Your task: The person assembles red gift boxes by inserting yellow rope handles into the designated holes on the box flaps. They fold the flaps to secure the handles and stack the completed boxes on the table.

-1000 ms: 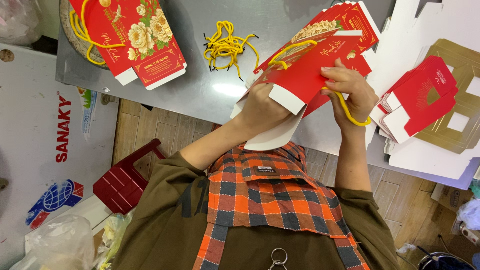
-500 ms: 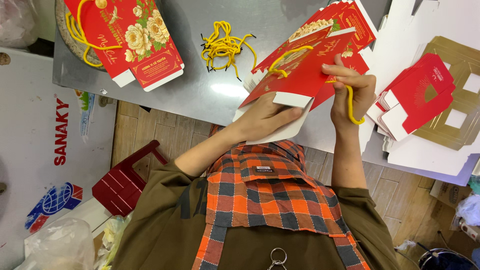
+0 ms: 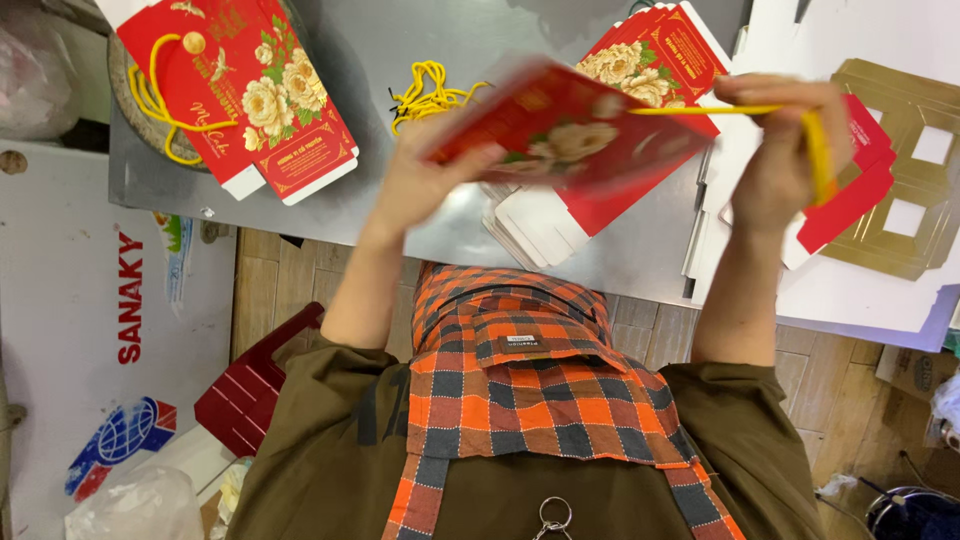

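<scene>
My left hand (image 3: pixel 425 170) grips the left edge of a flat red box blank printed with cream flowers (image 3: pixel 570 125), held above the grey table (image 3: pixel 380 50) and blurred by motion. My right hand (image 3: pixel 785 150) pinches a yellow cord (image 3: pixel 760 110) stretched from the blank's right side. Under the held blank lies a stack of the same red flat boxes (image 3: pixel 665 55) with white flaps. A loose bundle of yellow cords (image 3: pixel 435 90) lies on the table near my left hand.
A finished red flowered box with a yellow cord handle (image 3: pixel 245 95) lies at the table's far left. Gold cut-out cardboard (image 3: pixel 905 180) and red inserts (image 3: pixel 855 195) sit on white sheets at right. A red plastic stool (image 3: pixel 250 385) stands on the wooden floor.
Both hands have lifted the red blank up and away from the stack and turned it flatter. My right hand has pulled the yellow cord out to the right.
</scene>
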